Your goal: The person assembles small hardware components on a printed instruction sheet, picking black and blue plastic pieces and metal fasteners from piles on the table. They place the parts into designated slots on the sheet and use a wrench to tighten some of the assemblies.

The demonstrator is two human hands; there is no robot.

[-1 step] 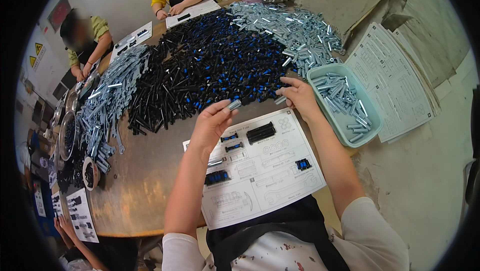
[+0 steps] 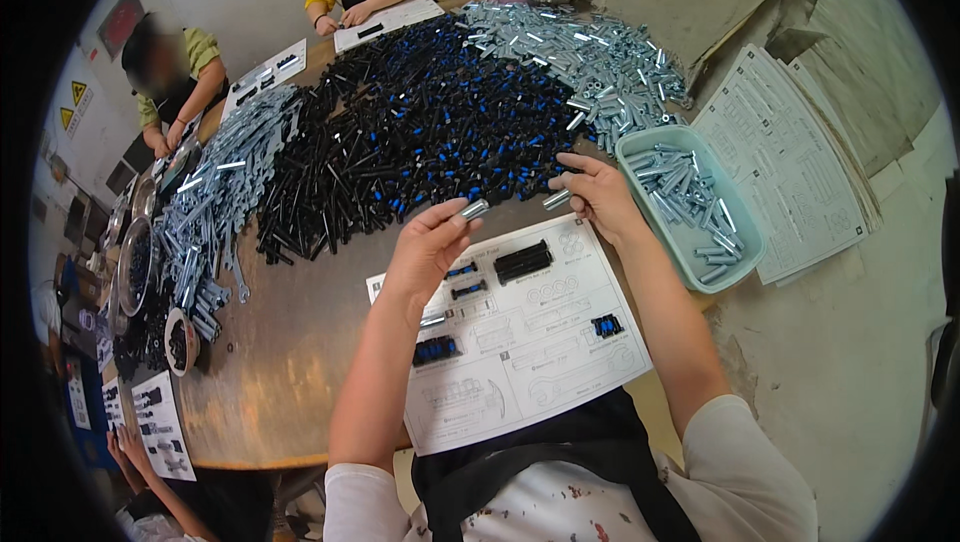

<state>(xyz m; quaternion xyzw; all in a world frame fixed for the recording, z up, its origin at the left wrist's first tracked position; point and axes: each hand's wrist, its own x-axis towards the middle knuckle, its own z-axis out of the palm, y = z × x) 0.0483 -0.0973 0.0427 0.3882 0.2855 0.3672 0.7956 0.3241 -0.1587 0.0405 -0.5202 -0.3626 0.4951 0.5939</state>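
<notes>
- Two small silver metal sleeves are held above the round table [image 2: 270, 372], one in each hand, lifted clear of the paper so each can be turned between the fingertips.
- One silver sleeve [image 2: 473, 209] is pinched at the tips of the left hand [image 2: 425, 247], thumb and forefinger closed narrowly on it, the piece tilted upward.
- The other silver sleeve [image 2: 556, 200] is gripped low in the right hand [image 2: 600, 197], whose remaining fingers are spread toward the heap.
- A printed layout sheet [image 2: 530, 342] is laid flat before the person, with small groups of black and blue parts [image 2: 523, 261] set on its outlined boxes, seemingly sorted by kind.
- A pale green tray [image 2: 740, 242] of silver pieces is kept just beside the right hand, within easy reach.
- A large heap of black and blue parts [image 2: 420, 142] is spread across the table's middle, flanked by silver heaps [image 2: 600, 52], so that other seated people can draw from it too.
</notes>
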